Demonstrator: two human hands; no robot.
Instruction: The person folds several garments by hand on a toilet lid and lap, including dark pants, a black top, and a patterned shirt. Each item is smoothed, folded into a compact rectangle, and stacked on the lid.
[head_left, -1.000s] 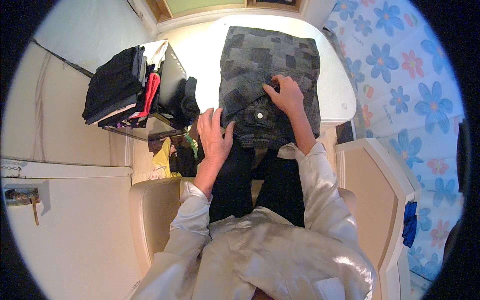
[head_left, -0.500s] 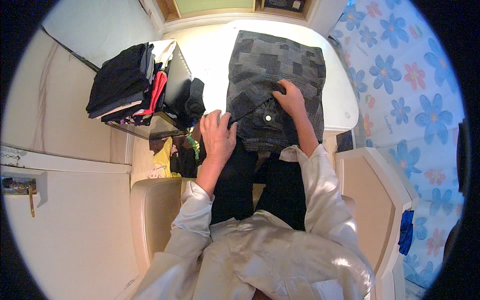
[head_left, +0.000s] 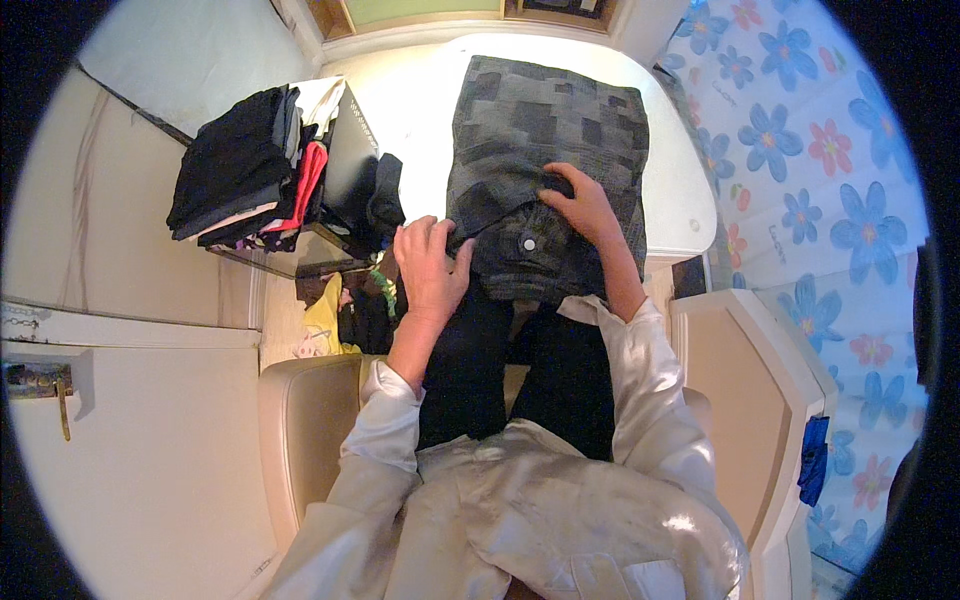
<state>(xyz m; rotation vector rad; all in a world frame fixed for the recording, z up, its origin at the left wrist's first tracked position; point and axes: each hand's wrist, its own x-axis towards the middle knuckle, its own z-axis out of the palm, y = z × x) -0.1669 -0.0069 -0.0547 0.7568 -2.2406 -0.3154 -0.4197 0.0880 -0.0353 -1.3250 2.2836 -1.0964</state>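
Observation:
A dark grey and black patchwork-patterned garment [head_left: 560, 120] lies on the white table in front of me, its near end reaching over the table edge onto my lap. A pale round button shows on its near part. At the garment's left edge, my left hand [head_left: 430, 268] has the dark cloth between thumb and forefinger, the other fingers spread. My right hand [head_left: 585, 208] lies over the middle, thumb and curled fingers on a fold of the same cloth. Between the two hands a dark strip of fabric runs slantwise.
Left of the garment, folded clothes [head_left: 232, 165], mostly black, are piled on a dark box [head_left: 350, 140]. A black cloth [head_left: 385, 190] hangs beside it. Yellow and dark clothes [head_left: 322, 318] lie lower down. A flowered curtain [head_left: 790, 140] borders the white table [head_left: 685, 205] on the right.
Both hands keep nearly the same hold. The view has shifted slightly, and the cloth under my right hand looks a little more bunched.

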